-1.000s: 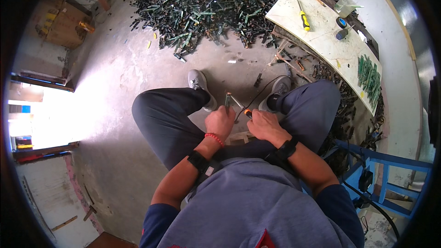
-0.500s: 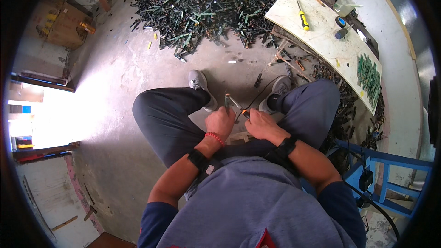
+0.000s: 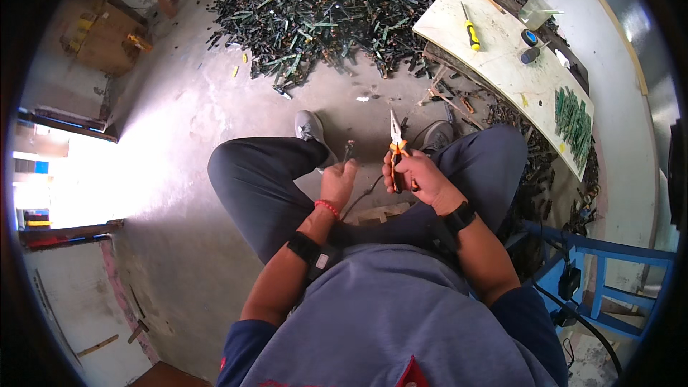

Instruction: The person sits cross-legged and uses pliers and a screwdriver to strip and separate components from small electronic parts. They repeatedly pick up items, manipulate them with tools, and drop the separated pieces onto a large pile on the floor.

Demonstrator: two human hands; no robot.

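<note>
In my right hand (image 3: 421, 176) is a pair of needle-nose pliers (image 3: 396, 145) with orange and black handles. The jaws point forward, away from me, and grip nothing I can see. My left hand (image 3: 337, 183) is closed on a small dark strip-like piece (image 3: 350, 149), whose end sticks up past the thumb. Its lower part is hidden by the fingers. Both hands are between my knees above the floor, with a gap between the pliers and the piece.
A large heap of dark and green strips (image 3: 315, 21) covers the floor ahead. On the right, a pale board (image 3: 494, 46) bears a yellow screwdriver (image 3: 471, 29), a tape roll (image 3: 529, 37) and green strips (image 3: 573, 122). Blue frame (image 3: 609, 251) lower right; cardboard box (image 3: 107, 39) upper left.
The pliers have come away from the piece in my left hand, moving right and turning from pointing left to pointing forward. My left hand has shifted slightly left, still holding the piece.
</note>
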